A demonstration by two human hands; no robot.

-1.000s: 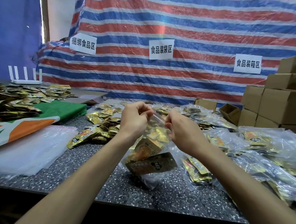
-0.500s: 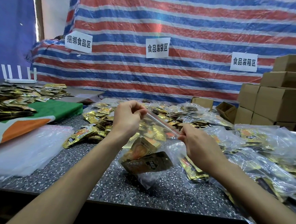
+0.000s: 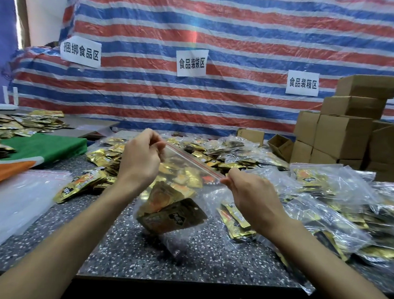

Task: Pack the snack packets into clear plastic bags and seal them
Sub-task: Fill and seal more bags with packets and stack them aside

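1. The left arm runs up from 7 o'clock, its bare forearm straight.
2. The left hand shows its back, and its curled fingers pinch one top corner of the clear plastic bag.
3. The right arm runs up from 5 o'clock.
4. The right hand sits lower, at 4 o'clock from the left, and its fingers pinch the opposite top corner.

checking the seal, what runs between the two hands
In the head view, the zip strip of the bag stretches from the left hand to the right hand; packets hang inside, below it.
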